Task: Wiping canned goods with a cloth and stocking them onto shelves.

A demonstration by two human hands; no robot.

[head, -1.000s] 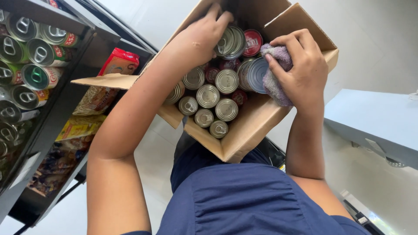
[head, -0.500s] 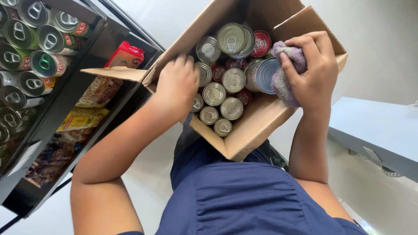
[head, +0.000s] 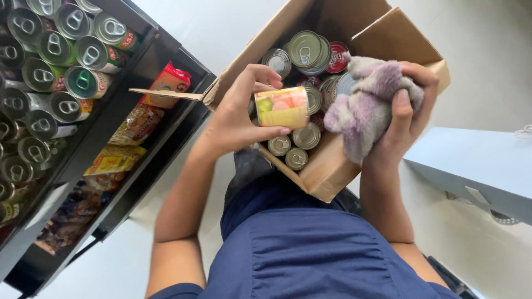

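clothing: dark navy-blue short-sleeved top, centre back seam | arms: bare below sleeves | hands: no gloves

Shelved cans (head: 52, 47), snack packets (head: 113, 160), grey bench (head: 471, 166)

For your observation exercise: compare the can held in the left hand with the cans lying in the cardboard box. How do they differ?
The held can lies sideways in the left hand, showing its yellow, fruit-pictured label; the boxed cans show mainly their silver pull-tab lids. The held can is lifted clear above the cardboard box, while the boxed cans sit packed together. All are round metal cans.
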